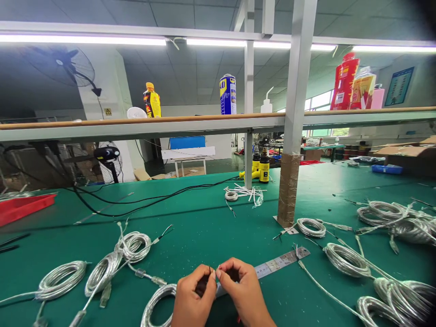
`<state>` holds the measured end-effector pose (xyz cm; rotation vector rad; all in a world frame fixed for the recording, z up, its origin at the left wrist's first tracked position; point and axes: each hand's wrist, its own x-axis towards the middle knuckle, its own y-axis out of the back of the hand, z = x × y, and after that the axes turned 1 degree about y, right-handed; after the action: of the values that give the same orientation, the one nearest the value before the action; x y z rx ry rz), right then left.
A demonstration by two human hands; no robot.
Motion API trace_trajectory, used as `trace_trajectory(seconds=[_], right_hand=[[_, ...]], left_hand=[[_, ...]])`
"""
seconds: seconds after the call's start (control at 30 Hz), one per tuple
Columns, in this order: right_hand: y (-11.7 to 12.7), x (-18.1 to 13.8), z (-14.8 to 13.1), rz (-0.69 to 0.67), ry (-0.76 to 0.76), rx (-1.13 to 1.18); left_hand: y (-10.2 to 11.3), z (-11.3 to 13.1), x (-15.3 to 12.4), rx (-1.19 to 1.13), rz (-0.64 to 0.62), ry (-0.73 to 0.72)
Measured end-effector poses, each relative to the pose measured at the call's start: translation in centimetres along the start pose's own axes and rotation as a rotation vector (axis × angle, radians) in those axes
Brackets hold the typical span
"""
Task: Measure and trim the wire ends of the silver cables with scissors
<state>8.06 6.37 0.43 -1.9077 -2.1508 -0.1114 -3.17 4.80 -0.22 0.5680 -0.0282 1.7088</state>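
Both hands [218, 284] pinch a thin tie [209, 271] together.

Green-topped bench [204, 227] with silvery cable coils [61, 280], steel ruler [279, 262], black cord [153, 200], red tray [23, 206]

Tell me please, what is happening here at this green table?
A person works at a green table. The left hand and the right hand meet fingertip to fingertip, pinching something small and dark; what exactly it is, I cannot tell. A coiled silver cable lies beside the left hand, a metal ruler just behind the right. More coils lie around.
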Motion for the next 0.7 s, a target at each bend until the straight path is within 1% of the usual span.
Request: trace_trajectory(seconds=[0.1,0.17,0.23,0.33,0.47,0.57,0.7], right_hand=[[-0.2,-0.1,0.2,0.0,0.001,0.043],[-0.2,0.0,0.4,0.013,-0.003,0.103],[-0.1,0.2,0.7,0.032,-0.027,0.157],[0.2,0.5,1.1,0.047,-0.056,0.167],[0.6,0.8,1.5,0.02,-0.057,0.151],[0.7,0.9,1.6,-0.011,-0.028,0.122],[0.8,0.9,1.4,-0.032,-0.013,0.119]], left_hand=[[0.3,0.4,0.1,-0.117,-0.04,0.09],[0.4,0.5,0.3,-0.176,-0.065,0.124],[0.5,0.4,0.4,-0.219,-0.097,0.153],[0.5,0.2,0.7,-0.25,-0.178,0.206],[0.7,0.2,0.9,-0.236,-0.235,0.21],[0.9,0.5,1.1,-0.224,-0.27,0.217],[0.8,1.1,1.2,-0.155,-0.273,0.199]])
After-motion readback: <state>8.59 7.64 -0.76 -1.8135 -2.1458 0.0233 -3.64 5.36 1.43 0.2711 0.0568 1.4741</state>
